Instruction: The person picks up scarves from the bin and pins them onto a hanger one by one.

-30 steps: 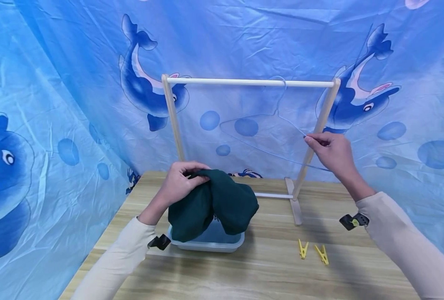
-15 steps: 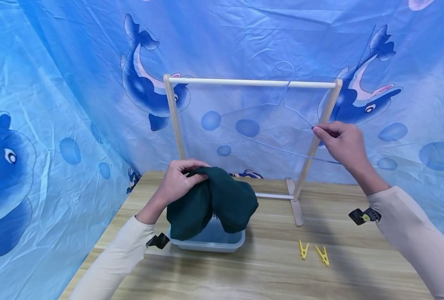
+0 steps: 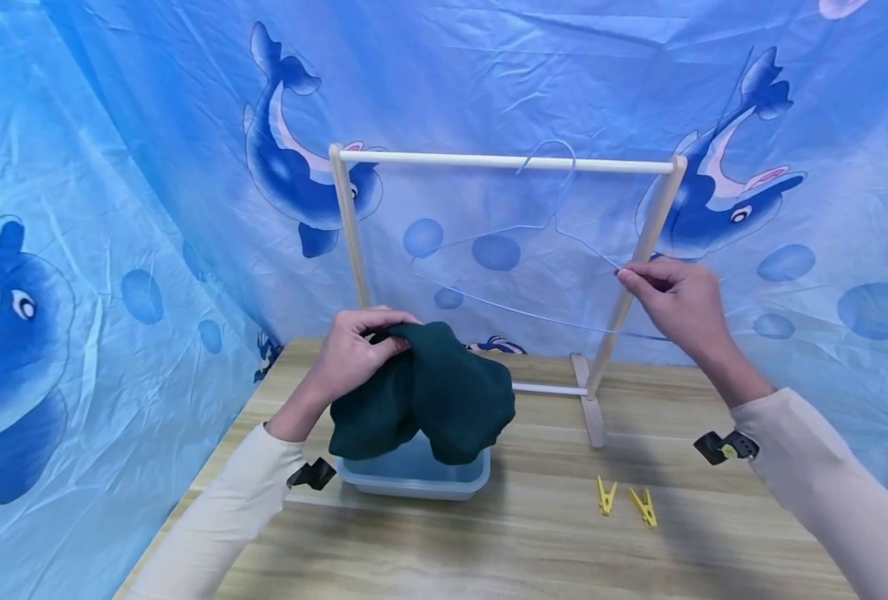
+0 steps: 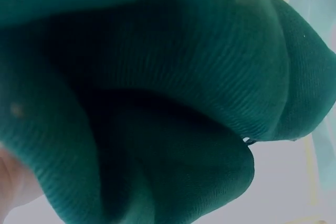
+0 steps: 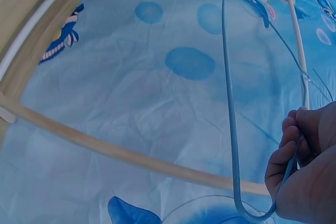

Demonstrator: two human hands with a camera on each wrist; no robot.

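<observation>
In the head view, my left hand (image 3: 361,346) pinches the top of a bunched dark green piece of clothing (image 3: 459,387) and holds it up over a pale blue plastic tub (image 3: 421,483). Up close in the left wrist view, the green fabric (image 4: 199,61) looks finely ribbed and fills most of the picture, hiding most of the hand. My right hand (image 3: 672,296) grips a thin pale blue clothes hanger (image 3: 519,311) by its right shoulder. The hanger's hook overlaps the rack's rail in the head view. The right wrist view shows the curled fingers around the hanger (image 5: 231,103).
A small wooden drying rack with a white rail (image 3: 451,159) stands at the back of the wooden table (image 3: 534,533). Two yellow clothespins, one clothespin (image 3: 606,497) beside another clothespin (image 3: 644,507), lie at the right. A blue dolphin-printed curtain (image 3: 151,150) encloses the back and left.
The hanger moved right and up with my right hand, then dipped back slightly; its hook shifted against the rail. My left hand raised the green clothing a little.
</observation>
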